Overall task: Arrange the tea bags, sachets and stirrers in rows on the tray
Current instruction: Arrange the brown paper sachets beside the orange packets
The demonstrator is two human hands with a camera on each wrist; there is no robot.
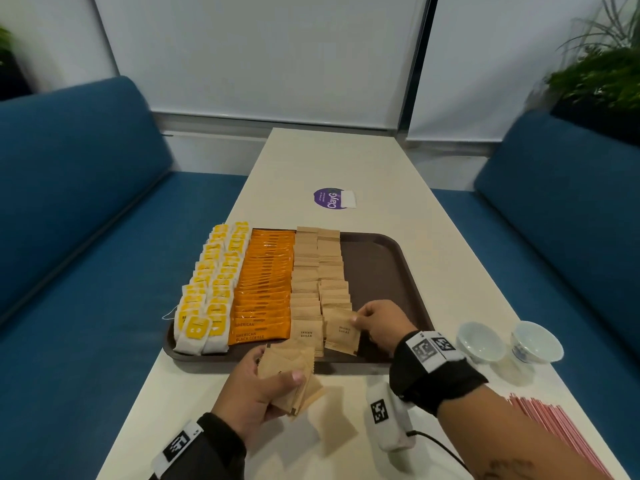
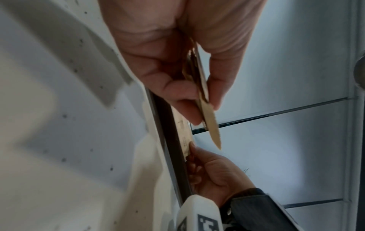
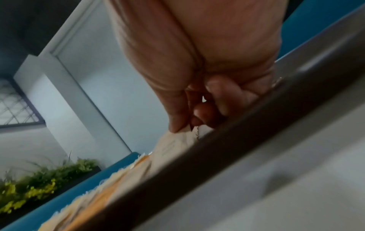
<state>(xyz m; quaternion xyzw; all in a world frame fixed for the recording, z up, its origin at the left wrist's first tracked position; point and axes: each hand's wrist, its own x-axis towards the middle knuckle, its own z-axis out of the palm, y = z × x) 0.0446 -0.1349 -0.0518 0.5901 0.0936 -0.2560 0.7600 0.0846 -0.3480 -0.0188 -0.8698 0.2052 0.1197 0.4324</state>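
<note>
The brown tray (image 1: 381,268) lies on the table (image 1: 346,161) just ahead of my hands, its left part filled with rows of tea bags (image 1: 211,282), orange coffee sachets (image 1: 265,289) and brown sugar sachets (image 1: 317,271). My left hand (image 1: 258,389) grips a stack of brown sachets (image 1: 294,372) before the tray's near edge. My right hand (image 1: 379,323) pinches one sugar sachet (image 1: 343,332) at the near end of the rightmost row, with the red stirrers (image 1: 557,431) on the table beside my right forearm.

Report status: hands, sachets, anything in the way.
Left hand grips spare brown sugar sachets. Right hand pinches one brown sugar sachet at the second sugar row's near end. Stirrers off tray. Nothing in the way.
</note>
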